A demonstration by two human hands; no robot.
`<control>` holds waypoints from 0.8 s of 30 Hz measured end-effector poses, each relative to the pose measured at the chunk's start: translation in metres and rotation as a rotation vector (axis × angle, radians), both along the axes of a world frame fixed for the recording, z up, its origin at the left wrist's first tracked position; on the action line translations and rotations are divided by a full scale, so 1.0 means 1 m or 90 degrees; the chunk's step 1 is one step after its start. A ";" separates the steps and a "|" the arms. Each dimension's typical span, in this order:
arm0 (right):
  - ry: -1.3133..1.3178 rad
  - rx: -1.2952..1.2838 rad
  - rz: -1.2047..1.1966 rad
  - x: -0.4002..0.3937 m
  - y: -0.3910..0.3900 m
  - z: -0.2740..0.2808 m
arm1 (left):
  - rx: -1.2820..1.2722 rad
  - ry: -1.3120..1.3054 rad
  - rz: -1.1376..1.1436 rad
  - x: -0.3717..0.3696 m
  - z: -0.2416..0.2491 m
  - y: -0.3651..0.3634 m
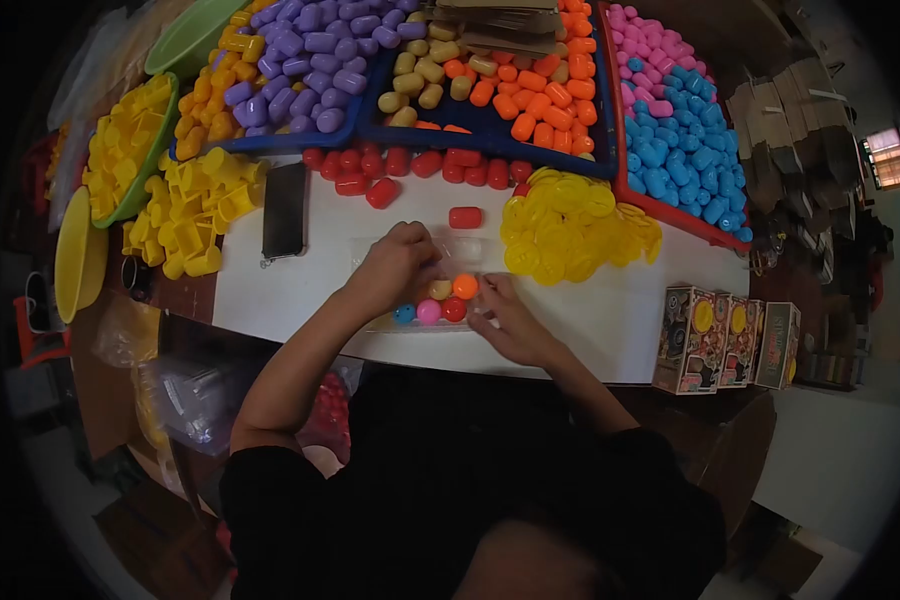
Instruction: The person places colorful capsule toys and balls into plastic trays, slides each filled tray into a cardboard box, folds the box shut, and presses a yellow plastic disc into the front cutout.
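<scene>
A clear plastic tray (pixel 382 325) lies on the white tabletop between my hands. Upright in it stand blue (pixel 404 314), pink (pixel 428 312), red (pixel 454 309), orange (pixel 465 287) and tan (pixel 440 290) capsules, seen end-on. Over the tray's left part, my left hand (pixel 400 262) is closed with its fingertips bent down; what they hold is hidden. My right hand (pixel 510 325) grips the tray's right side, its fingers beside the orange and red capsules. Just beyond the tray a single red capsule (pixel 465 217) lies on its side.
Red capsules (pixel 398 162) line the back. Behind them, blue bins (pixel 360 135) hold purple, orange and tan capsules; a red bin (pixel 625 190) holds pink and blue ones. Yellow discs (pixel 560 225) lie right, yellow plastic parts (pixel 195 205) and a phone (pixel 285 212) left. Printed boxes (pixel 690 340) stand at right.
</scene>
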State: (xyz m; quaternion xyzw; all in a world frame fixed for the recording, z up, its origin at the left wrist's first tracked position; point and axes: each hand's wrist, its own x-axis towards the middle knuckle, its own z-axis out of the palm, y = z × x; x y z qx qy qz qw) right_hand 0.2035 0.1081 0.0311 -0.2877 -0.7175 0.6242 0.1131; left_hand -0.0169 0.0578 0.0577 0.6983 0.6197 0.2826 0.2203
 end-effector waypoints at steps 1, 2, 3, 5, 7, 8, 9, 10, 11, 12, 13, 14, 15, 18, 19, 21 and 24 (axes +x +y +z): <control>-0.082 0.207 0.070 -0.001 -0.008 0.001 | -0.011 0.013 -0.008 -0.006 0.000 0.000; -0.164 0.416 0.141 -0.002 -0.009 0.004 | -0.019 0.026 -0.016 -0.010 0.001 0.003; -0.177 0.362 0.182 -0.002 -0.001 0.011 | -0.011 0.023 -0.019 -0.012 0.007 0.005; -0.237 0.365 0.267 -0.011 0.045 0.059 | 0.107 -0.059 0.040 -0.017 0.030 0.005; -0.081 0.486 0.054 -0.027 0.106 0.095 | 0.151 -0.093 0.079 -0.022 0.053 0.006; 0.036 0.615 -0.095 -0.046 0.135 0.122 | 0.187 -0.127 0.118 -0.024 0.063 0.007; 0.109 0.681 -0.222 -0.071 0.173 0.140 | 0.197 -0.123 0.117 -0.024 0.071 0.008; 0.133 0.785 -0.294 -0.097 0.209 0.156 | 0.214 -0.118 0.094 -0.021 0.075 0.010; 0.062 0.899 -0.373 -0.127 0.249 0.155 | 0.233 -0.109 0.070 -0.017 0.079 0.012; -0.012 1.009 -0.459 -0.155 0.287 0.149 | 0.264 -0.085 0.022 -0.013 0.080 0.016; 0.005 1.009 -0.476 -0.172 0.327 0.131 | 0.230 -0.077 -0.008 -0.007 0.082 0.018; -0.094 0.926 -0.382 -0.188 0.367 0.109 | 0.199 -0.067 -0.037 -0.002 0.085 0.020; -0.185 0.840 -0.285 -0.197 0.389 0.105 | 0.218 -0.043 -0.052 0.001 0.084 0.023; -0.334 0.632 -0.223 -0.165 0.353 0.167 | 0.261 -0.087 -0.010 -0.007 0.090 0.031; -0.272 0.695 -0.257 -0.150 0.345 0.169 | 0.164 -0.176 0.049 -0.012 0.097 0.032; -0.182 0.726 -0.362 -0.105 0.295 0.175 | 0.141 -0.457 0.235 -0.022 0.083 0.056; -0.070 0.657 -0.333 -0.042 0.191 0.164 | 0.124 -0.497 0.280 -0.008 0.105 0.085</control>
